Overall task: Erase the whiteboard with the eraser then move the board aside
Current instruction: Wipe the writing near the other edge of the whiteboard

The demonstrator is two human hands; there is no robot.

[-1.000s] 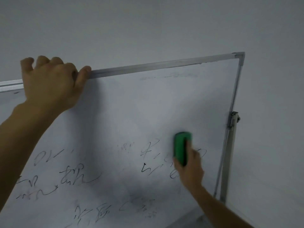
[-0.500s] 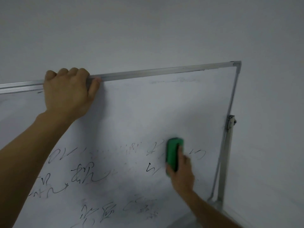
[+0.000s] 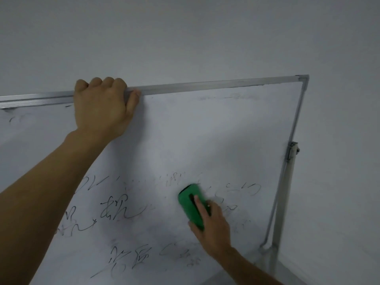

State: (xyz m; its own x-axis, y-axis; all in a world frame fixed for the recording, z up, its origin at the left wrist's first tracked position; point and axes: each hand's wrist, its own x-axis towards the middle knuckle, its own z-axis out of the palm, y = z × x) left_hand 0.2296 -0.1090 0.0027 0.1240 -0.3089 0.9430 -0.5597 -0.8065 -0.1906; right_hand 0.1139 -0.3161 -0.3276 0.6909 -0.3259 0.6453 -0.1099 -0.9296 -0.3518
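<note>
Erasing step in progress: right hand (image 3: 213, 227) grips eraser (image 3: 192, 204) against whiteboard (image 3: 205, 130); left hand (image 3: 102, 108) grips top frame (image 3: 205, 86). Next: wipe remaining writing (image 3: 119, 208) leftward.

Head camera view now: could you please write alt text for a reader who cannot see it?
A person's right hand presses a green eraser against a whiteboard, among smudged black scribbles on its lower half. The left hand grips the board's metal top edge; a metal stand leg runs down the right side.

Left grip (image 3: 102, 109) curled high, right grip (image 3: 213, 229) clasping
</note>
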